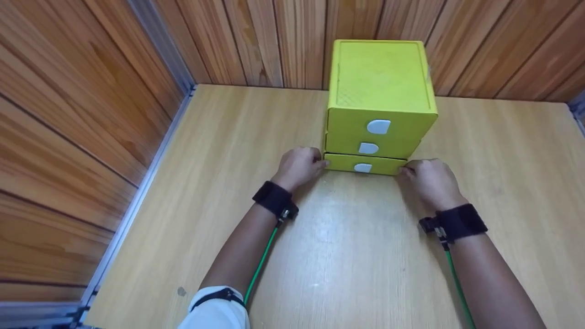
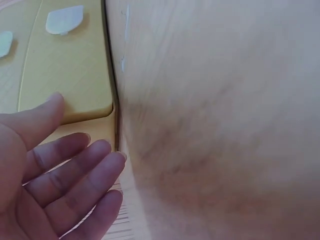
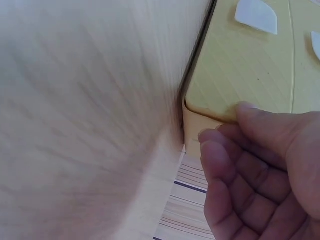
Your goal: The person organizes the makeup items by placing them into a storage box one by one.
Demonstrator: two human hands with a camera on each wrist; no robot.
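A yellow-green three-drawer cabinet [image 1: 383,75] with white tab handles stands on the table. My left hand [image 1: 299,167] is at the left end of its bottom drawer [image 1: 340,163]. In the left wrist view the thumb [image 2: 56,107] lies on the drawer's front, with the other fingers [image 2: 75,145] bent beside the cabinet's side. At the opposite end, my right hand [image 1: 432,180] pinches the drawer's edge. Its thumb [image 3: 255,115] presses the front near the corner in the right wrist view, and the curled fingers lie along the side. All three drawer fronts look closed or nearly so.
The cabinet stands on a light wooden table [image 1: 343,256] near the slatted wood back wall [image 1: 256,41]. Another wood panel wall [image 1: 68,137] rises along the left, with a metal rail at its foot. Green cables [image 1: 265,256] run from both wrist cameras.
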